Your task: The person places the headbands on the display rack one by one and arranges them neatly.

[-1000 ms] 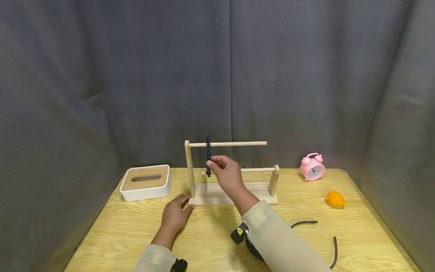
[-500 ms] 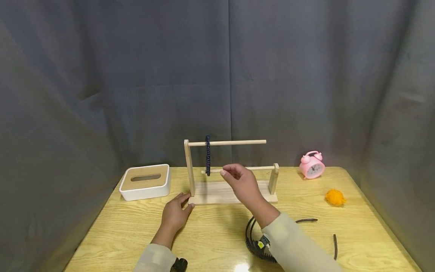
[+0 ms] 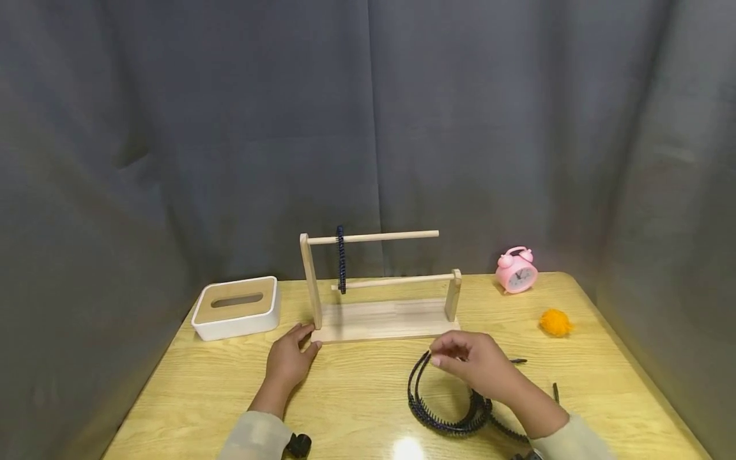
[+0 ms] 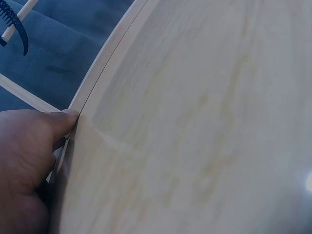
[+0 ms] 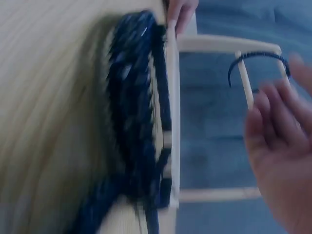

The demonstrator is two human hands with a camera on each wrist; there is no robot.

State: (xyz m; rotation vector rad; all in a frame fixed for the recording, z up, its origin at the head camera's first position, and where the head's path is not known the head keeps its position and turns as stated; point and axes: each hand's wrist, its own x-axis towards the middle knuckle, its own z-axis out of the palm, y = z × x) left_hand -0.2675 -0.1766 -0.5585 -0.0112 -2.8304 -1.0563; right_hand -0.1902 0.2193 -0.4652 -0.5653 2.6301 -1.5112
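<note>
A wooden rack (image 3: 379,319) with two rods stands mid-table, and a dark toothed headband (image 3: 342,259) hangs from its upper rod. My left hand (image 3: 289,359) holds the left corner of the rack's base, thumb at the front edge and fingers beside the post. In the left wrist view, the thumb (image 4: 58,122) lies against wood. My right hand (image 3: 474,364), fingers loosely bent and holding nothing, is over several dark toothed headbands (image 3: 443,425) lying on the table. Its fingertips overlap the end of one in the head view. The right wrist view shows these headbands (image 5: 131,97) large and blurred.
A white tissue box (image 3: 236,310) with a wooden lid sits left of the rack. At the right are a pink alarm clock (image 3: 516,271) and an orange yarn ball (image 3: 556,322). A grey curtain (image 3: 287,140) hangs behind the table.
My right hand has let go of the hanging headband and moved right and down toward the headbands on the table. My left hand stays at the rack's corner. The head view has shifted slightly.
</note>
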